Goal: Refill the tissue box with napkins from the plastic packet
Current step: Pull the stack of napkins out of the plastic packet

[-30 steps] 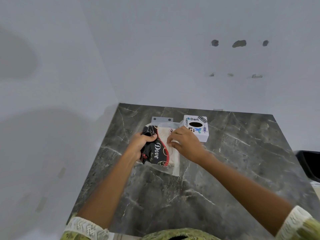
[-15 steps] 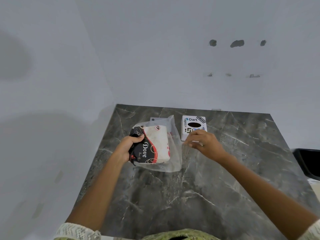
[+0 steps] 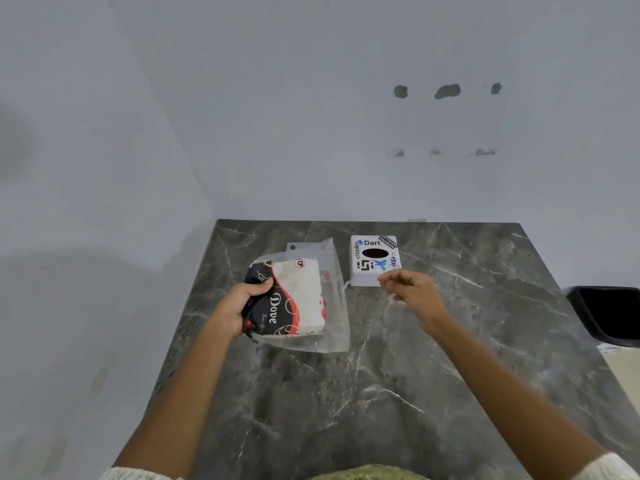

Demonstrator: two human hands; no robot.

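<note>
A black, red and white napkin pack marked "Dove" (image 3: 294,299) lies inside a clear plastic packet (image 3: 334,306) on the dark marble counter (image 3: 346,410). My left hand (image 3: 239,306) grips the pack's left end through the plastic. A small white tissue box (image 3: 375,259) with stickers and a dark oval slot stands just right of the packet, near the back wall. My right hand (image 3: 412,296) hovers in front of the box with fingers curled loosely and thumb and forefinger pinched; I cannot tell if it holds a scrap of clear plastic.
Grey walls close off the counter at the back and left. A black bin (image 3: 609,313) sits beyond the counter's right edge. The counter's near half shows bare marble.
My right hand left the packet and drew back to the right, in front of the tissue box. The packet's mouth now stands open and the napkin pack lies more exposed and flatter.
</note>
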